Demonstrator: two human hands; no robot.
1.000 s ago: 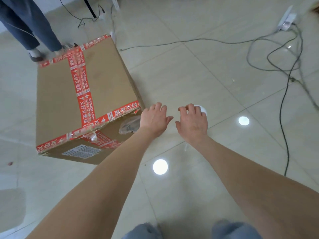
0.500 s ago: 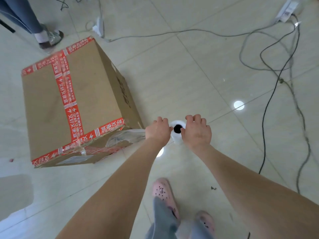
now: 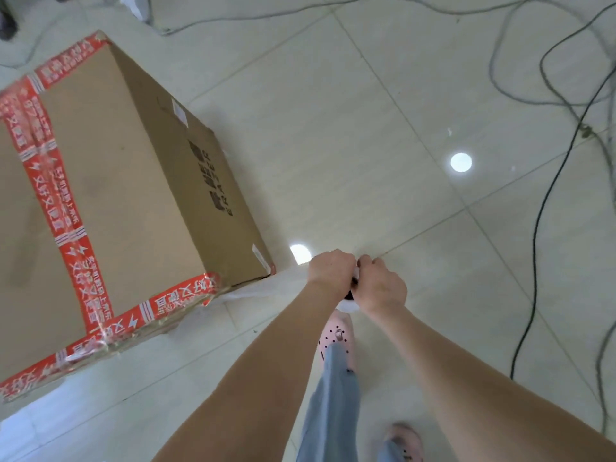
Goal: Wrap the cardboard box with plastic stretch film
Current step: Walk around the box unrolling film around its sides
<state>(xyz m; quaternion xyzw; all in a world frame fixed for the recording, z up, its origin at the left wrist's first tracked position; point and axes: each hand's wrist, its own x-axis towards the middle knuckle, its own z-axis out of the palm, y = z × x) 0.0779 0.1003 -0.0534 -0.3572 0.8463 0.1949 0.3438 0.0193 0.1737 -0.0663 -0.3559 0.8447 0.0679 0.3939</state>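
The box (image 3: 133, 195) sits on the floor (image 3: 366, 128) at the left of the view, its top crossed by red tape (image 3: 66, 208). Both hands are just off its near right corner. The left hand (image 3: 330, 270) and right hand (image 3: 381, 288) are curled round the roll (image 3: 347, 306), 1 on each side. Only a dark bit of its core and a white edge below the wrists show between them. The roll's long axis looks upright, seen almost end-on from above, though the hands hide most of it.

A sheet of film (image 3: 260, 290) runs from the roll leftwards to the box's near right corner, low down by the floor. A glossy wrinkled layer along the near top edge suggests the near face already has film on it. I cannot tell how far down that face it reaches.

The next move turns on 1 relation. The box lies to the left of the hands, and its bare right face, the 1 with dark print, runs from that corner toward the far side. I judge the roll must travel along that face, away from the person, with the film pulled taut round the corner. The left hand is nearer the box.

A pink shoe (image 3: 335, 335) is directly below the roll, and cables (image 3: 546, 211) trail across the floor well to the right.
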